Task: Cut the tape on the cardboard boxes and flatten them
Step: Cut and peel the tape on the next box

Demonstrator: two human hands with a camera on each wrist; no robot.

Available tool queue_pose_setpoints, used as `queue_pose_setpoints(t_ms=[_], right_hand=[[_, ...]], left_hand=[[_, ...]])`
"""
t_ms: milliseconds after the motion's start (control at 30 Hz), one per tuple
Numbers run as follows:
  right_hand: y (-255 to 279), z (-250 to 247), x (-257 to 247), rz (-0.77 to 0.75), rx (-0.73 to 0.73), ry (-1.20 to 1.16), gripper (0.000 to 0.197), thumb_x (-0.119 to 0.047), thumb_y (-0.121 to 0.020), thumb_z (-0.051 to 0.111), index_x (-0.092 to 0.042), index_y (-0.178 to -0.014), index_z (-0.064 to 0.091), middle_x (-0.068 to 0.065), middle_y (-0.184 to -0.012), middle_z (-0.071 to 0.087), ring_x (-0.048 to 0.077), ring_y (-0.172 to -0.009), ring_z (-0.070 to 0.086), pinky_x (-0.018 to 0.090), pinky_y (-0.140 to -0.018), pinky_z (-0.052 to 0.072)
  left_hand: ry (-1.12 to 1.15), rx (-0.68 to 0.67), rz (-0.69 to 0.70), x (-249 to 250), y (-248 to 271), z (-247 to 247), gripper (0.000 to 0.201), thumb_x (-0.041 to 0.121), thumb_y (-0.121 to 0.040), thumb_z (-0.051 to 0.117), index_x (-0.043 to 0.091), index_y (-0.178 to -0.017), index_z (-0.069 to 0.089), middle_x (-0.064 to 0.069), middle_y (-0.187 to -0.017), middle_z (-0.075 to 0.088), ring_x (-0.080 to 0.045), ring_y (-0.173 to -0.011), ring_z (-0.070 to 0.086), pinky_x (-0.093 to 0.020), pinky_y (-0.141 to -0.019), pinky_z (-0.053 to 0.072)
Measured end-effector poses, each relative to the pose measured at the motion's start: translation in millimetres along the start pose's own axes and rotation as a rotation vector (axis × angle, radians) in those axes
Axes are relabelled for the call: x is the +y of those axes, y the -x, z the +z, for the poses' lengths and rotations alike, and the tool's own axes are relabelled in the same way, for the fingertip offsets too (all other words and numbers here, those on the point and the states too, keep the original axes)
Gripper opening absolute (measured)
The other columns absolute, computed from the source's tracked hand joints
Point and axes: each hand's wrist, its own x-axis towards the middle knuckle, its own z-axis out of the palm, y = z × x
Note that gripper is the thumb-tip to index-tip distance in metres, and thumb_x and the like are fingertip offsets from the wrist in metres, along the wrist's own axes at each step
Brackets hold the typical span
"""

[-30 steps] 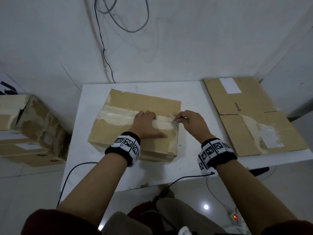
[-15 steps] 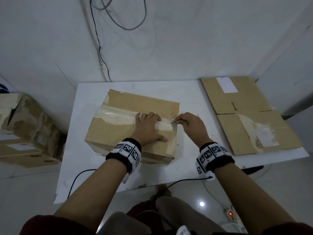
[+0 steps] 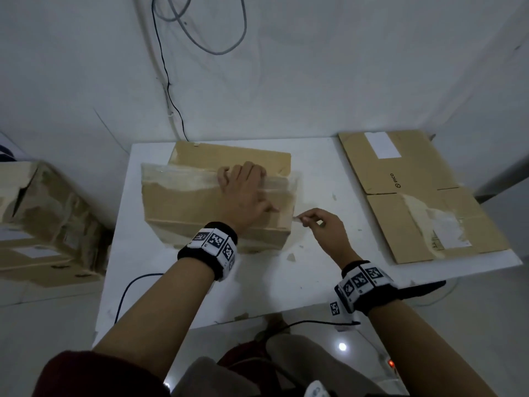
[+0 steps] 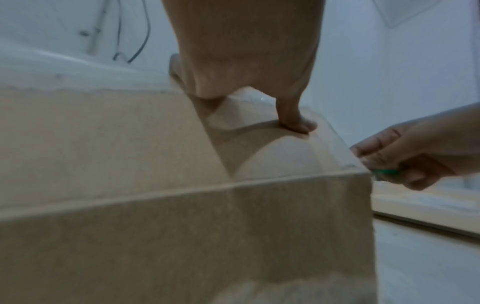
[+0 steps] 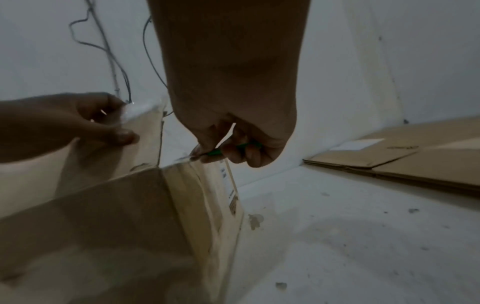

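A brown cardboard box [image 3: 183,202] [image 4: 130,164] [image 5: 103,226] sits on the white table [image 3: 143,282], with a wide strip of pale tape [image 3: 177,179] across its top. My left hand [image 3: 243,193] [image 4: 249,72] lies flat on the top, fingers over the tape and thumb pressing near the right edge. My right hand [image 3: 320,224] [image 5: 228,148] [image 4: 405,162] grips a small green-handled cutter [image 5: 221,152] [image 4: 384,172]. The blade tip sits at the box's near right top corner.
A flattened box [image 3: 415,193] [image 5: 402,160] lies on the table's right part. More taped boxes [image 3: 43,222] are stacked on the floor at the left. Cables [image 3: 171,90] hang down the wall behind. Small tape scraps [image 3: 290,257] dot the table.
My right hand has drawn the cutter from the tape at the top's right edge toward me, down to the near right corner. The left hand stays pressed on the box top.
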Motion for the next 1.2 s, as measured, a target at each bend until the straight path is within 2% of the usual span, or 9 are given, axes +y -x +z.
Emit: queue_pose_setpoints(t_ms=[133,233,300,400,467,700,900,1033,1200], right_hand=[[-4,-9,-2,0.06,0.15,-0.185,0.011,-0.025,-0.097,0.059,-0.022,-0.098,0.07,0.001,-0.09,0.068,0.01,-0.059,0.065,0.019,-0.054,0.048],[-11,-11,-7,0.092,0.149,-0.247,0.016,-0.028,-0.097,0.06,-0.02,-0.109,0.068,0.003,-0.092,0.068,0.01,-0.051,0.061,0.02,-0.05,0.047],[-15,-8,-11,0.09,0.138,-0.221,0.017,-0.027,-0.097,0.06,-0.022,-0.111,0.068,0.0,-0.09,0.069,0.006,-0.05,0.057,0.02,-0.054,0.045],[-16,0,-20,0.065,0.106,-0.191,0.015,-0.033,-0.097,0.06,-0.023,-0.1,0.07,-0.004,-0.088,0.07,0.002,-0.054,0.058,0.02,-0.059,0.044],[-17,5,-29,0.086,0.096,-0.263,0.018,-0.041,-0.094,0.062,-0.025,-0.098,0.068,-0.003,-0.086,0.072,0.006,-0.058,0.061,0.02,-0.055,0.048],[-37,5,-34,0.115,0.122,-0.224,0.017,-0.042,-0.093,0.065,-0.026,-0.096,0.067,-0.001,-0.084,0.07,0.008,-0.06,0.052,0.019,-0.055,0.042],[-68,0,-30,0.106,0.125,-0.204,0.013,-0.029,-0.094,0.063,-0.022,-0.105,0.066,-0.001,-0.083,0.067,0.01,-0.06,0.051,0.022,-0.057,0.042],[-90,4,-31,0.146,0.115,-0.221,0.01,-0.023,-0.095,0.062,-0.022,-0.104,0.066,0.001,-0.084,0.067,0.011,-0.062,0.051,0.025,-0.062,0.043],[-106,13,-30,0.164,0.087,-0.25,0.011,-0.025,-0.094,0.062,-0.022,-0.104,0.066,0.002,-0.085,0.069,0.009,-0.062,0.051,0.025,-0.062,0.042]], left_hand=[[-0.079,0.127,0.063,15,7,-18,0.06,0.058,-0.055,0.082,0.013,-0.086,0.055,-0.002,-0.083,0.055,-0.023,-0.071,0.055,-0.034,-0.074,0.036],[-0.072,0.034,-0.029,33,29,-44,0.069,0.081,-0.074,0.042,0.014,-0.069,0.054,0.003,-0.068,0.053,-0.018,-0.055,0.052,-0.029,-0.05,0.039],[-0.078,-0.216,-0.155,36,47,-48,0.076,0.079,-0.084,0.024,0.012,-0.076,0.059,0.001,-0.075,0.056,-0.02,-0.068,0.058,-0.032,-0.058,0.045],[-0.194,-0.432,-0.116,21,75,-20,0.058,0.06,-0.088,0.051,0.01,-0.118,0.05,-0.009,-0.118,0.049,-0.025,-0.11,0.047,-0.034,-0.092,0.04],[-0.186,-0.418,-0.118,7,84,0,0.076,0.06,-0.077,0.065,0.013,-0.131,0.039,-0.009,-0.133,0.04,-0.027,-0.122,0.039,-0.039,-0.105,0.031],[-0.083,-0.5,-0.282,5,64,15,0.081,0.05,-0.064,0.078,0.021,-0.126,0.035,-0.006,-0.122,0.033,-0.027,-0.114,0.034,-0.042,-0.105,0.021],[0.017,-0.928,-0.515,10,-14,-6,0.111,0.068,-0.075,0.064,0.009,-0.152,0.008,-0.022,-0.156,0.006,-0.042,-0.143,0.009,-0.051,-0.116,0.018],[0.398,-0.668,-0.831,-2,-57,15,0.111,0.054,-0.075,0.073,0.001,-0.151,0.011,-0.023,-0.153,0.019,-0.037,-0.139,0.026,-0.042,-0.112,0.031],[1.204,0.036,-1.408,2,-71,38,0.098,0.025,-0.063,0.074,0.006,-0.143,0.02,-0.018,-0.134,0.048,-0.027,-0.112,0.056,-0.037,-0.088,0.05]])
